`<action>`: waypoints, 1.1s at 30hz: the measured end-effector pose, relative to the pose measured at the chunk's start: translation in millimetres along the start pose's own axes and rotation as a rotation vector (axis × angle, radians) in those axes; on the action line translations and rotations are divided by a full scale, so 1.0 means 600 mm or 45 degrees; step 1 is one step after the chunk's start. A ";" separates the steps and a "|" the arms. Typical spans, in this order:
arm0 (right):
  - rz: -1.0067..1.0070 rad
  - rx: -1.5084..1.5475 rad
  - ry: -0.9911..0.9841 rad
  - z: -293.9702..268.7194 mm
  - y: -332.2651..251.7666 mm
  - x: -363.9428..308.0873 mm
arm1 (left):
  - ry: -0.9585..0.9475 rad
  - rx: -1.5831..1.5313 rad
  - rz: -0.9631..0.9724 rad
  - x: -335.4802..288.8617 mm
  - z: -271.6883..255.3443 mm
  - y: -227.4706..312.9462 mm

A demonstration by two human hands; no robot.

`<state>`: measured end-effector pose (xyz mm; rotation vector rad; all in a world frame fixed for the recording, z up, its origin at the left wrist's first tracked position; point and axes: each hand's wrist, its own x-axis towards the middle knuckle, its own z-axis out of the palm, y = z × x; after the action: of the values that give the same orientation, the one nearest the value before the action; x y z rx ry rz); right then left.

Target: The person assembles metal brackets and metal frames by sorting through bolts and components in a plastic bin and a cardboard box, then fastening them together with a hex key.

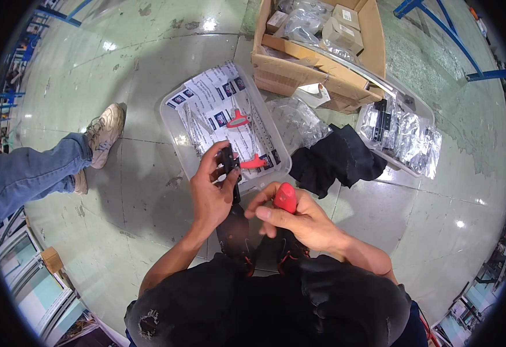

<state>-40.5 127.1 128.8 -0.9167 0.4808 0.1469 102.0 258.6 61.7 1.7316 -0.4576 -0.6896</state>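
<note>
While our left hand point(211, 194) pinches a small black part point(228, 161) over the near edge of the clear tray point(169, 115), our right hand point(296, 220) is closed around a red-handled tool point(286, 198). We judge fastening underway; next, the tip must meet the part squarely.

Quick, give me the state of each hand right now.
Left hand: closed on a small black part.
Right hand: closed on a red-handled tool.

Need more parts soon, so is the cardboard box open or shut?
Open: the cardboard box has its flaps spread, and small cartons and clear bags show inside.
</note>
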 end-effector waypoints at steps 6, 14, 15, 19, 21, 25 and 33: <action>-0.379 -1.204 0.341 -0.067 0.064 -0.018 | 0.084 -0.584 -0.710 -0.012 -0.045 -0.059; -0.452 -1.983 0.960 -0.137 0.152 -0.020 | -0.070 -0.955 -0.690 -0.009 -0.028 -0.030; -0.527 -1.812 0.959 -0.118 0.141 -0.008 | -0.076 -0.968 -0.671 -0.010 -0.029 -0.030; -0.125 -0.492 0.435 -0.059 0.123 0.053 | -0.066 -0.933 -0.658 -0.010 -0.015 -0.032; 0.072 -0.272 0.344 -0.039 0.121 0.072 | -0.078 -0.785 -0.563 -0.011 -0.010 -0.031; 0.070 -0.131 0.303 -0.032 0.161 0.083 | -0.101 -0.418 -0.311 -0.009 -0.015 -0.048; -0.767 -1.615 0.674 -0.015 0.208 0.067 | -0.234 0.058 -0.420 -0.008 -0.011 -0.042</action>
<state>-48.4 192.2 15.2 -2.3342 0.5608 -0.4127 101.4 273.0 39.5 1.8144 -0.3161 -1.0878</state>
